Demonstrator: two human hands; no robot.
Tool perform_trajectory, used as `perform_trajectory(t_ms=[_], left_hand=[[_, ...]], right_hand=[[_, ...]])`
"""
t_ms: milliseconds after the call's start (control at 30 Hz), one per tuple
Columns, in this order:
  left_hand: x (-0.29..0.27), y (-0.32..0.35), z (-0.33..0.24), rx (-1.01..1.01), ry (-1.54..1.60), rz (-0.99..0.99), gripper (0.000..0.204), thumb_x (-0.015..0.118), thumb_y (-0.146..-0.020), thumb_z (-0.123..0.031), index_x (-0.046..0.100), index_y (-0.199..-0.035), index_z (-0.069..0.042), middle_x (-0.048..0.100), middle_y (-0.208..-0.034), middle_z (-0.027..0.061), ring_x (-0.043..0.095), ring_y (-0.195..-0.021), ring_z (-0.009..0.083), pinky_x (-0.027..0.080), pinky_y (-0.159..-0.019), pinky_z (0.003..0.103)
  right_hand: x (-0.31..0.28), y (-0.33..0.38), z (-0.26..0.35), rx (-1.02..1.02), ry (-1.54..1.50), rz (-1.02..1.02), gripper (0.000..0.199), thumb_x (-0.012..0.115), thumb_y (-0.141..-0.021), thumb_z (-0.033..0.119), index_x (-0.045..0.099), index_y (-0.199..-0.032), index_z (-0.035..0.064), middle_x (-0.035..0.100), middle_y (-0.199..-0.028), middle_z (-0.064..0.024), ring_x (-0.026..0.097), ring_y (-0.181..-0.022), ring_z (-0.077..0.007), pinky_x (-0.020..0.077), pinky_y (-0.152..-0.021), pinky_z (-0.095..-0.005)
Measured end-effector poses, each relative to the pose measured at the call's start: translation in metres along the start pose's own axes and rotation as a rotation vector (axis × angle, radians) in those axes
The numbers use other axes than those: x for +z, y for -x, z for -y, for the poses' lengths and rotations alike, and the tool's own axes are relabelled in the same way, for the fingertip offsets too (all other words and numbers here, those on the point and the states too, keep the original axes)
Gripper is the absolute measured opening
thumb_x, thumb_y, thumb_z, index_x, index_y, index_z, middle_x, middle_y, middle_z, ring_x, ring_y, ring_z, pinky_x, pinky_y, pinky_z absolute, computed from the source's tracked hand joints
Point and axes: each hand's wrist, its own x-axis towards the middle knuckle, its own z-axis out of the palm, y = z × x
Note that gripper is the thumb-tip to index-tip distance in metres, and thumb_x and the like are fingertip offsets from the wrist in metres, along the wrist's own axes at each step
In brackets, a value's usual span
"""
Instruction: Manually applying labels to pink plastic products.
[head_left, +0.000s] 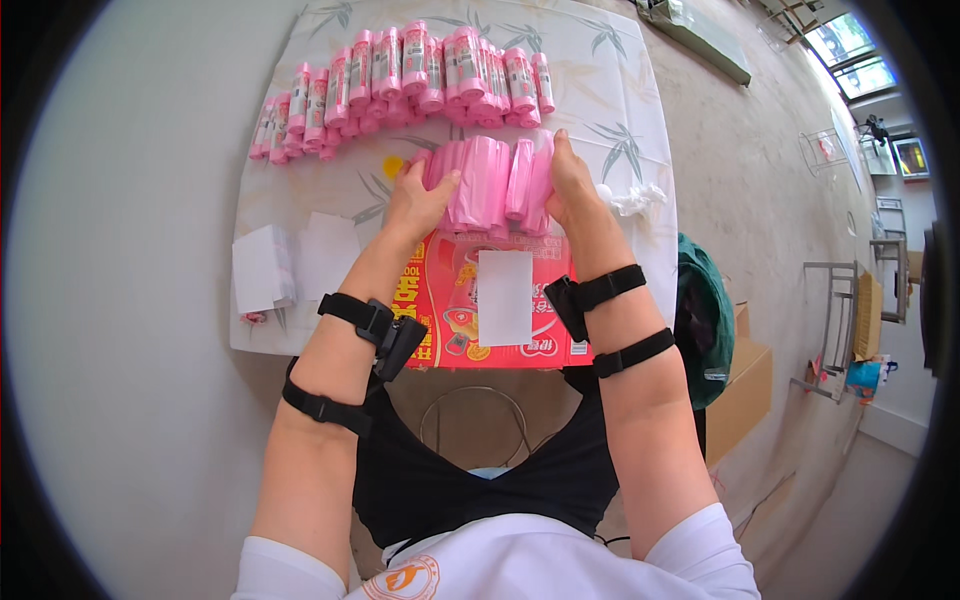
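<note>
Head view: pink plastic rolls [480, 185], one row, centre of worktop [640, 110]; left hand [420, 203] at left end, grip unclear; right hand [574, 182] open against right end; labelled pink rolls [388, 68] piled far; red cardboard [440, 300] near.

Left hand [413, 208]: fingers partly hidden behind pink rolls [480, 185]. Print on wrapped rolls [414, 60] too small. White sleeves [290, 572] cut by lower edge.

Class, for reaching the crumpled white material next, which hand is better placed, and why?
Probably the right hand: the crumpled white material lies just to its right, while the left hand is farther away, across the pink bundle.
</note>
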Motion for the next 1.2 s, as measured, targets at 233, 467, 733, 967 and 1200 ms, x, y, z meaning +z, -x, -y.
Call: perform_trajectory(t_ms=[233, 467, 733, 967, 1200], left_hand=[[0.005, 0.058, -0.013, 0.478, -0.223, -0.33, 0.04, 0.062, -0.081, -0.019, 0.056, -0.114, 0.002, 0.05, -0.125, 0.0206, 0.047, -0.118, 0.0361, 0.037, -0.101, 0.041], [0.066, 0.111, -0.026, 0.387, 0.206, 0.038, 0.025, 0.059, -0.082, -0.005, 0.06, -0.106, 0.0, 0.06, -0.107, 0.0132, 0.062, -0.087, 0.0226, 0.05, -0.076, 0.031], [0.087, 0.114, -0.019, 0.32, 0.142, 0.068, 0.033, 0.06, -0.08, -0.01, 0.059, -0.111, 0.0, 0.057, -0.114, 0.0172, 0.059, -0.097, 0.031, 0.047, -0.086, 0.039], [0.1, 0.119, -0.008, 0.393, -0.104, 0.116, 0.037, 0.057, -0.082, -0.008, 0.056, -0.117, 0.003, 0.055, -0.123, 0.0182, 0.05, -0.114, 0.0333, 0.04, -0.099, 0.04], [0.124, 0.088, -0.013, 0.558, 0.019, 0.128, 0.027, 0.054, -0.082, -0.003, 0.061, -0.106, 0.006, 0.06, -0.112, 0.0211, 0.054, -0.106, 0.0354, 0.044, -0.094, 0.039]], right_hand=[[-0.008, -0.002, 0.005, 0.008, 0.33, -0.234, 0.088, 0.053, -0.083, 0.056, 0.03, -0.136, -0.0099, 0.04, -0.135, -0.0259, 0.047, -0.119, -0.0355, 0.0433, -0.09, -0.0458], [-0.007, 0.007, -0.004, -0.059, 0.258, -0.239, 0.081, 0.075, -0.071, 0.031, 0.037, -0.129, -0.0091, 0.046, -0.128, -0.0298, 0.05, -0.117, -0.0366, 0.0445, -0.091, -0.0422], [0.016, 0.04, -0.004, -0.263, 1.034, -0.5, 0.055, 0.068, -0.069, 0.008, 0.042, -0.114, -0.0084, 0.062, -0.099, -0.0286, 0.062, -0.098, -0.0403, 0.0478, -0.088, -0.0389], [0.037, 0.089, 0.031, -0.624, 0.892, -0.485, 0.066, 0.073, -0.068, 0.015, 0.042, -0.12, -0.01, 0.062, -0.1, -0.026, 0.063, -0.094, -0.0363, 0.0494, -0.082, -0.0382], [-0.024, 0.188, 0.032, -0.802, 0.342, -0.35, 0.07, 0.071, -0.074, 0.01, 0.038, -0.133, -0.0064, 0.059, -0.106, -0.0131, 0.059, -0.094, -0.0181, 0.0478, -0.083, -0.0285]])
